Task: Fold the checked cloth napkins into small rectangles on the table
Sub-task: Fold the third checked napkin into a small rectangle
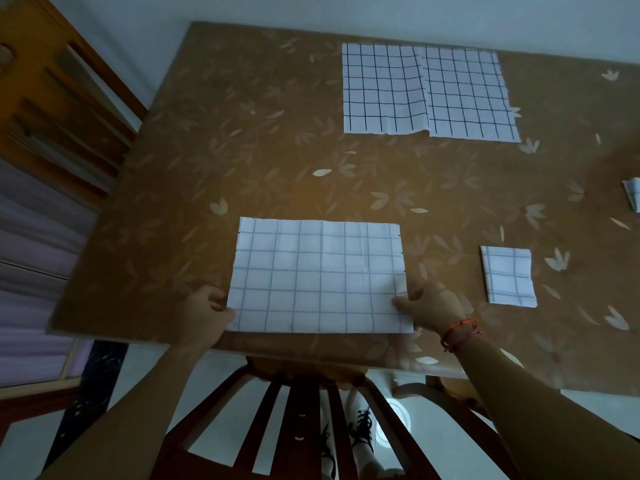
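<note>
- Left hand [207, 308]: fingers curled round the near-left corner of the front napkin [318, 277], thumb on top; it is grasping the cloth.
- Front napkin: lies flat as a wide rectangle, its near edge along the table's [242, 150] near edge. It looks like thin, light, limp cloth with faint creases. It should bend anywhere and hold no shape of its own, so it is best taken at two corners and kept taut. It may slide on the smooth tabletop.
- Spare napkins [384, 88], [467, 95]: well beyond the front napkin and somewhat to its right. They lie flat side by side, inner edges overlapping, and are not yet folded small.
- Right hand [433, 306]: pinches the front napkin's near-right corner between thumb and fingers. The edge just above it is slightly lifted.
- Folded napkin [507, 275]: right of the front napkin and apart from it, already a small rectangle.
- Cloth scrap [633, 195]: far right of the front napkin, cut off by the frame; what it is cannot be told.
- Judgement: with both near corners held, carrying them over to the far corners would halve it. Uneven pull would skew the edges.
</note>
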